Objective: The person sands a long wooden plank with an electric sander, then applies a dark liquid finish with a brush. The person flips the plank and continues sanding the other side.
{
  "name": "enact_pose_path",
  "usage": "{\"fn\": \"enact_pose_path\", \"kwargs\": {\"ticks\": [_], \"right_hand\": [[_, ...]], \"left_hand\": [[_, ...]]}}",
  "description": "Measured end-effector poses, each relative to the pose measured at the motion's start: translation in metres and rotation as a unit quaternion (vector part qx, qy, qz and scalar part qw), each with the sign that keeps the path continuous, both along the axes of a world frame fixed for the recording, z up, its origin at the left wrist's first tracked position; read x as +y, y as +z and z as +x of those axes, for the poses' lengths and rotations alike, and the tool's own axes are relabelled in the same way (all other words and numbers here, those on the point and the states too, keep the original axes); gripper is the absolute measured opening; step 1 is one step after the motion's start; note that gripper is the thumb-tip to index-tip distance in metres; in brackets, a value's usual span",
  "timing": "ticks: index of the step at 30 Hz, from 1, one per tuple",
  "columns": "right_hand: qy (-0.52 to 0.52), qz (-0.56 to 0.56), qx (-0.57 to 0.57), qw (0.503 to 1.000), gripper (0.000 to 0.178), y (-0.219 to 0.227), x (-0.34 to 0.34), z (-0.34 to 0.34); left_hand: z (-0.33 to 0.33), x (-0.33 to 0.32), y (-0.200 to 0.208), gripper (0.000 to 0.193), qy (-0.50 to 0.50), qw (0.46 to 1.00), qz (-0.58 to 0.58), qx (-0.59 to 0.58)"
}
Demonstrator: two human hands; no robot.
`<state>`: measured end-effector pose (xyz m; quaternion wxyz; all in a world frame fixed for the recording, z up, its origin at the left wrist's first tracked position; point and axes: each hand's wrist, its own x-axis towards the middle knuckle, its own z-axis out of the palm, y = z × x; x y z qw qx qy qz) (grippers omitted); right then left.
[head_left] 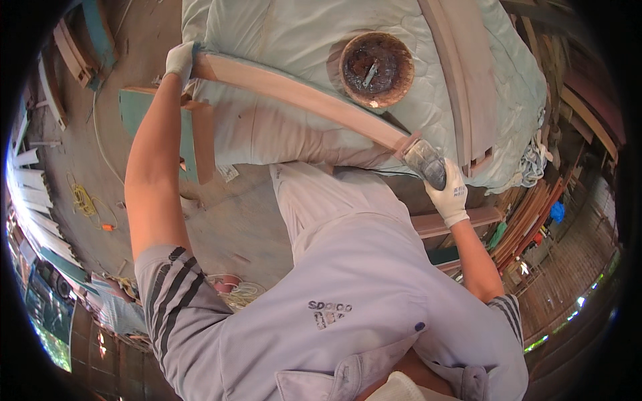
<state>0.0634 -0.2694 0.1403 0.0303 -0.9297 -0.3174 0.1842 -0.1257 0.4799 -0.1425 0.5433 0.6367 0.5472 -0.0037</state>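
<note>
A long curved reddish wooden strip (301, 97) lies across a pale green padded quilt (267, 33) that covers a bench. My left hand (179, 60), in a white glove, grips the strip's far left end. My right hand (451, 194), also gloved, holds a grey sanding pad (424, 160) pressed against the strip's right end. My grey shirt and trousers fill the lower middle of the view.
A round rusty bowl (376, 69) with a metal tool in it sits on the quilt behind the strip. More curved wooden pieces (461, 73) lie to the right. Stacked planks (528, 220) lean at right. A yellow cord (83, 200) lies on the concrete floor at left.
</note>
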Motion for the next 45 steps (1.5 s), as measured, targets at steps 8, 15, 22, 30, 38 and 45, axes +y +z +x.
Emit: {"fn": "enact_pose_path", "kwargs": {"ticks": [8, 15, 22, 30, 38, 45], "right_hand": [[0.111, 0.072, 0.020, 0.991, 0.078, -0.001, 0.186, -0.022], [0.142, 0.105, 0.066, 0.982, 0.067, 0.000, 0.345, -0.061], [0.125, 0.079, 0.065, 0.987, 0.065, -0.002, 0.390, -0.072], [0.023, 0.051, 0.042, 0.998, 0.071, 0.005, 0.222, -0.027], [-0.118, -0.023, -0.003, 0.993, 0.072, 0.012, 0.028, 0.013], [-0.184, -0.030, -0.009, 0.982, 0.075, 0.014, -0.101, 0.039]], "left_hand": [[-0.010, 0.008, -0.024, 0.036, 0.061, 0.997, -0.026, -0.039], [-0.022, 0.008, -0.025, 0.034, -0.003, 0.997, -0.014, -0.075], [-0.028, 0.023, -0.019, 0.027, 0.072, 0.989, -0.098, -0.083], [-0.018, 0.025, -0.024, 0.026, 0.077, 0.990, -0.097, -0.067], [-0.018, 0.052, -0.056, 0.024, 0.076, 0.990, -0.109, -0.044], [-0.028, 0.083, -0.060, 0.034, 0.147, 0.959, -0.236, -0.048]]}}
